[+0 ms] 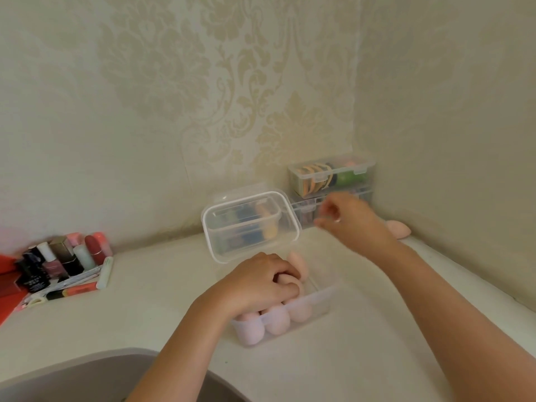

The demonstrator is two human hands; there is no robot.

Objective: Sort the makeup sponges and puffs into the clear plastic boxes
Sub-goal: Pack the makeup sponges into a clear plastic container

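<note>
Damask wallpaper backs a white desk (348, 358), where the left hand (261, 285) curls round a pink sponge (298, 265) inside the open clear box (322, 300). Soft and light, it likely suits a gentle mid-body pinch. The right hand (348, 219) is blurred, its grip unclear.

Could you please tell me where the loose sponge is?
Head view: the sponge lies far right on the counter, by the wall, behind the right hand, beside the stacked boxes.

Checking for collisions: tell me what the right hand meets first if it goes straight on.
Likely the lower clear box of the corner stack, just beyond the right hand; the open lid is also close, and blur leaves depth unclear.
</note>
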